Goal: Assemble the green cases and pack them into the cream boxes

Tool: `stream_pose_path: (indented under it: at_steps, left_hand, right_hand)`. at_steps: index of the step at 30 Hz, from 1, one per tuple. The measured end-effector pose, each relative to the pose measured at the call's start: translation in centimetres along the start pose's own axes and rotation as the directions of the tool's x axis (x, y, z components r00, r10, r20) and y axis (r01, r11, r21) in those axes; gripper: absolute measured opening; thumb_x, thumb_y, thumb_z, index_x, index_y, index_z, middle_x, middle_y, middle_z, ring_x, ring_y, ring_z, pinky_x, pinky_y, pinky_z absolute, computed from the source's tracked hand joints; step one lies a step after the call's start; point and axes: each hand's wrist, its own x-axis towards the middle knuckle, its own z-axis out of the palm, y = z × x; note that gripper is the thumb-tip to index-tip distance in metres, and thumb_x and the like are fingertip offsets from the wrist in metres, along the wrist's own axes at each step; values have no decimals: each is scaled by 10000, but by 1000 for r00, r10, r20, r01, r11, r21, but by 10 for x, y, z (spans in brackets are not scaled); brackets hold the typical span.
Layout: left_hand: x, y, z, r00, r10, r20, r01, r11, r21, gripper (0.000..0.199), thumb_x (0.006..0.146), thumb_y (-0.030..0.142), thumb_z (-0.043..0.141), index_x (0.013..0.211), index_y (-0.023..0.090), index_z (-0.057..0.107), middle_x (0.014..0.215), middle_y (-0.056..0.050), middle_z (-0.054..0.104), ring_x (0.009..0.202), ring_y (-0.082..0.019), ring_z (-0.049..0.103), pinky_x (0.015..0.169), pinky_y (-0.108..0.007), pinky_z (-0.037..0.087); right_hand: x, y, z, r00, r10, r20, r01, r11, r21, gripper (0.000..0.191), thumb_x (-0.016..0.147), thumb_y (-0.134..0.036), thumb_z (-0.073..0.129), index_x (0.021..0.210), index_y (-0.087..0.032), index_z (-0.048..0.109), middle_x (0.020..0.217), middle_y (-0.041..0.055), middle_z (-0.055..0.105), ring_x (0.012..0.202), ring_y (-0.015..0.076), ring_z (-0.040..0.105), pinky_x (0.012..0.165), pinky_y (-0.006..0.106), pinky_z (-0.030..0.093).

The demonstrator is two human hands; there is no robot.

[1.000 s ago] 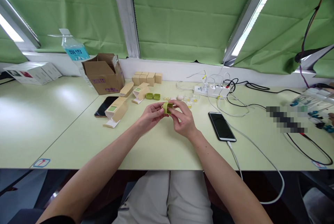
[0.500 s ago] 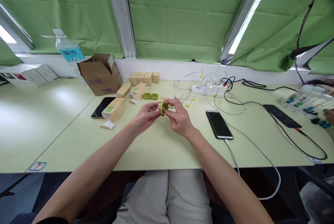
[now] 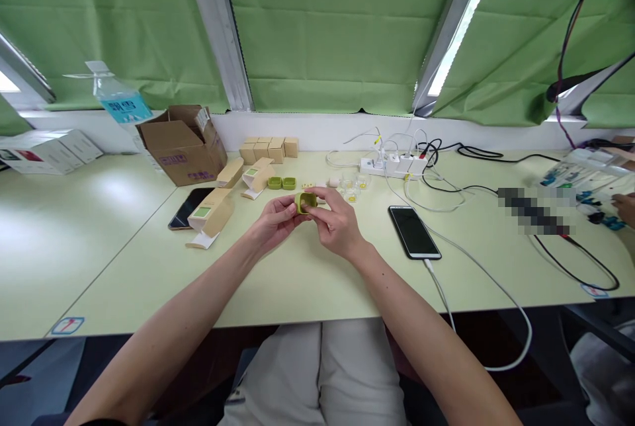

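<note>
In front of me, above the table, my left hand (image 3: 274, 222) grips a small olive-green plastic case (image 3: 299, 202), its open side turned toward me. My right hand (image 3: 339, 225) is closed at the case's right side, a finger reaching into the opening and others along its rim. What that fingertip touches inside is hidden. Just beyond the hands, two similar green case halves (image 3: 281, 183) lie open side by side. Small clear cups with yellow bits (image 3: 350, 196) and a pale pinkish piece (image 3: 333, 182) sit behind my right hand.
Opened small cartons (image 3: 213, 211) lie at left, near a dark phone (image 3: 191, 208) and cardboard box (image 3: 181, 155). Closed small boxes (image 3: 270, 149) stand behind. At right are a charging phone (image 3: 415, 233), a power strip (image 3: 391, 167), loose cables and another person's hand (image 3: 625, 208).
The green case has tilted slightly, showing more of its inside, while both hands keep their hold. The whole view has shifted a little.
</note>
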Motion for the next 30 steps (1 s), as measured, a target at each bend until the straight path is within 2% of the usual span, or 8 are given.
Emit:
stream_pose_path:
  at_steps: [4,10,17,22,26,30]
  left_hand:
    - [-1,2,1,1000,-19,-11,19,1000,-9,337,821,327,979,1066,125,865,1109,-130,824,983,-195,775,972,-323,648]
    - [1,3,8,1000,15,-13,-15,1000,-19,394,803,360,994,1094,131,858,1041,-112,807,946,-195,762,963,-343,652]
    - [0,4,4,999,19,-27,-19,1000,19,403,788,340,1001,1096,127,851,1091,-132,817,1007,-225,773,1009,-388,636]
    - [0,4,1,999,19,-36,-18,999,34,387,782,321,1003,1079,122,851,1087,-145,822,1010,-237,780,1013,-402,632]
    - [4,2,1,994,59,-89,-59,998,6,426,773,336,1012,1110,127,855,1108,-135,827,1030,-219,776,995,-355,628]
    - [9,2,-8,964,129,-234,-135,991,-9,438,734,311,1031,1093,138,849,1141,-129,829,1078,-227,770,1040,-387,620]
  right_hand:
    - [2,-4,-1,998,51,42,-52,998,25,335,1064,-123,520,1128,-264,817,1423,116,723,1299,266,662,1007,465,657]
    - [3,-10,0,994,85,-63,-82,995,55,311,1087,-196,521,1246,-273,777,1424,108,748,1296,273,684,1058,499,649]
    - [2,-5,-2,999,36,3,-36,997,-66,416,1055,-148,494,1320,-289,782,1458,94,730,1347,320,601,1050,531,657]
    - [1,-4,0,999,11,33,-10,999,-53,427,1054,-125,512,1344,-289,779,1480,94,707,1411,324,557,1046,534,656]
    - [-2,3,1,997,59,-59,-59,998,-8,413,1075,-244,582,1461,-326,701,1506,113,661,1493,344,541,1158,614,590]
    - [-10,26,-2,961,208,-183,-233,964,-128,461,1058,-286,604,1516,-267,649,1453,166,647,1436,373,549,1173,627,552]
